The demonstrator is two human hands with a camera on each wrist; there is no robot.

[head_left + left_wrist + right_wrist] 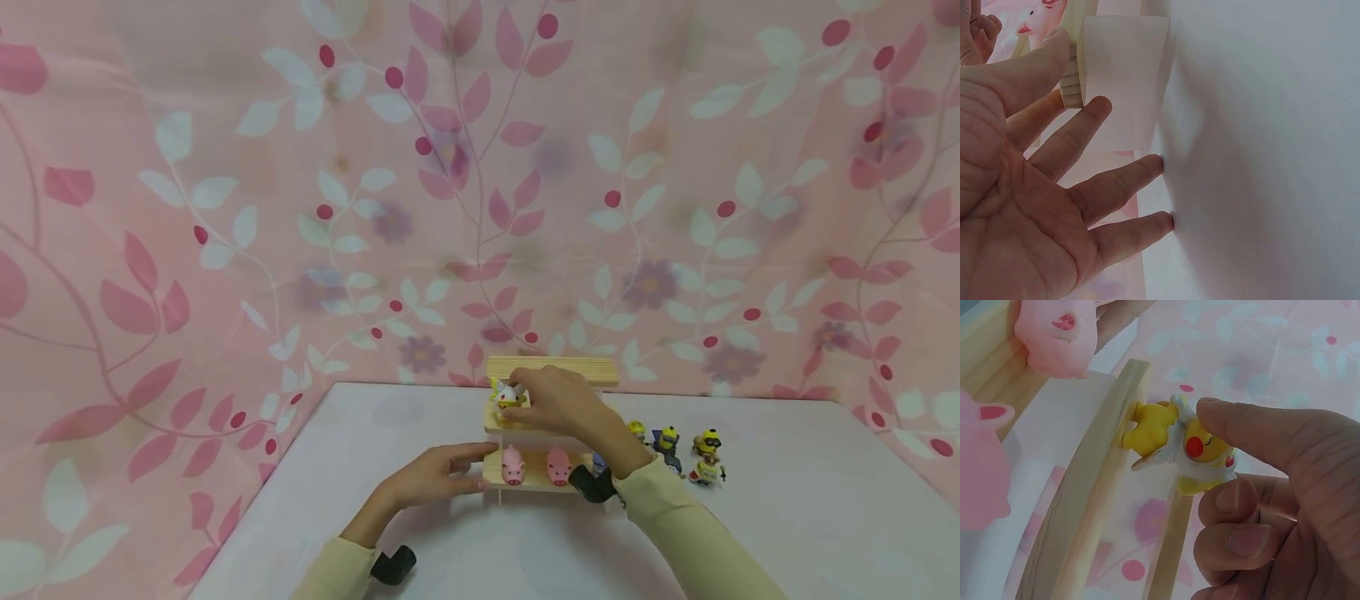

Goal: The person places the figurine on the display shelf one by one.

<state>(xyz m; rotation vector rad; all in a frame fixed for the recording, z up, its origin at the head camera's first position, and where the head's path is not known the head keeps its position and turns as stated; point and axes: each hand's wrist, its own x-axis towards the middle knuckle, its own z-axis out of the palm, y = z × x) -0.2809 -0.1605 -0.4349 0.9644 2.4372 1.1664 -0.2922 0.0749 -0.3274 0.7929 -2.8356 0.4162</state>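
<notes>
My right hand [558, 406] pinches a small yellow figurine in a white hood [1207, 447], with round red cheeks, between thumb and fingers. The figurine's feet are right at the middle board of a tiered wooden display shelf [551, 370], at that board's left end. At the left end of the lowest board, my left hand [429, 479] holds the shelf between thumb and index finger, its other fingers spread toward the tabletop. Two pink pig figurines [513, 467] stand on that lowest board, facing front. A bluish figurine [598, 463] beside them is partly hidden by my right wrist.
Several small figurines with yellow heads [707, 442] stand grouped on the white tabletop [300, 450], right of the shelf. Directly behind the table hangs a pink cloth [480, 208] printed with leaves and flowers. Each wrist wears a dark band mount [393, 566].
</notes>
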